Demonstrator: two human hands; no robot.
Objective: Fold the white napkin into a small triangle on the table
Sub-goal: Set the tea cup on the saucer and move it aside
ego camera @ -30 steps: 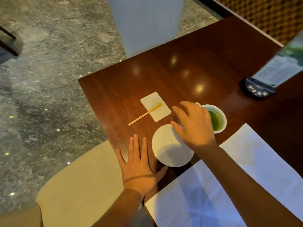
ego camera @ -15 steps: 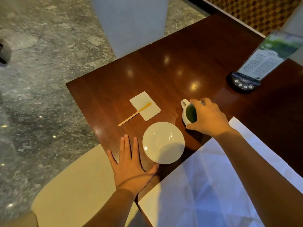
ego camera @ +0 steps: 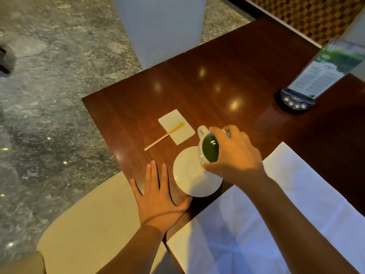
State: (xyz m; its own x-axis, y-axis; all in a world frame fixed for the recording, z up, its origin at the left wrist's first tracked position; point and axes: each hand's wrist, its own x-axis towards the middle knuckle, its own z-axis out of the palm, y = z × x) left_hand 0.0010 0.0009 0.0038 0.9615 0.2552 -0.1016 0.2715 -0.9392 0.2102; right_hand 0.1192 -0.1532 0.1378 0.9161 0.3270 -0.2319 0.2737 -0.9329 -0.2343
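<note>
A large white napkin (ego camera: pixel 308 198) lies spread flat on the dark wooden table (ego camera: pixel 227 80) at the near right, partly under my right forearm. My right hand (ego camera: pixel 235 155) grips a white cup (ego camera: pixel 206 147) of green liquid from above and holds it over the far right rim of a white saucer (ego camera: pixel 189 175). My left hand (ego camera: pixel 158 196) rests flat, fingers apart, on the table edge just left of the saucer.
A small folded white paper (ego camera: pixel 175 126) with a wooden stir stick (ego camera: pixel 164 137) across it lies beyond the saucer. A menu stand on a black button base (ego camera: pixel 294 101) is at the far right. A cream chair seat (ego camera: pixel 94 224) sits below the table corner.
My right hand closed on the cup, lifted it and carried it left, from beside the saucer to over the saucer's rim. My left hand stayed flat on the table.
</note>
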